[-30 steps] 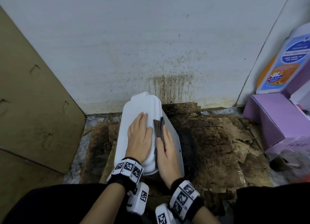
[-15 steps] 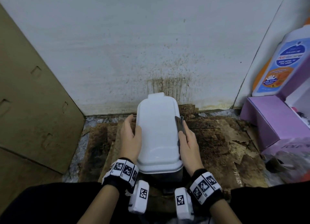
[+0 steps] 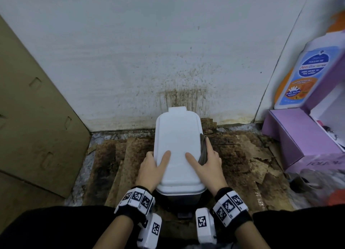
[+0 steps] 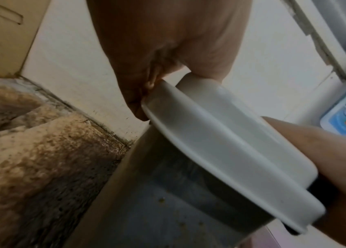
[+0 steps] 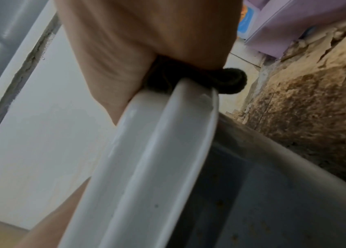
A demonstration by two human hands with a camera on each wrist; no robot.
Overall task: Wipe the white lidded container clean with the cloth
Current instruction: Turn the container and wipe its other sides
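Observation:
The white lidded container [image 3: 177, 136] stands upright on stained cardboard, close to the wall. My left hand [image 3: 151, 166] grips its left rim, thumb lying on the lid and fingers down the side. My right hand [image 3: 209, 163] grips the right rim the same way, pressing a dark grey cloth [image 3: 203, 148] against the lid's edge. In the left wrist view the white lid [image 4: 220, 142] overhangs a grey, speckled body [image 4: 168, 201]. In the right wrist view the bunched cloth [image 5: 199, 78] sits between my palm and the lid's rim [image 5: 146, 167].
A brown cardboard panel [image 3: 37, 118] leans at the left. A purple box [image 3: 298, 136] and a blue-and-orange labelled bottle [image 3: 306, 77] stand at the right, with a plastic bag [image 3: 317, 179] below them. The white wall [image 3: 183, 80] behind is dirt-spattered.
The container, tilted left a second ago, now stands upright. Both hands slid from the top and sides toward its near end, and both thumbs now lie on the lid.

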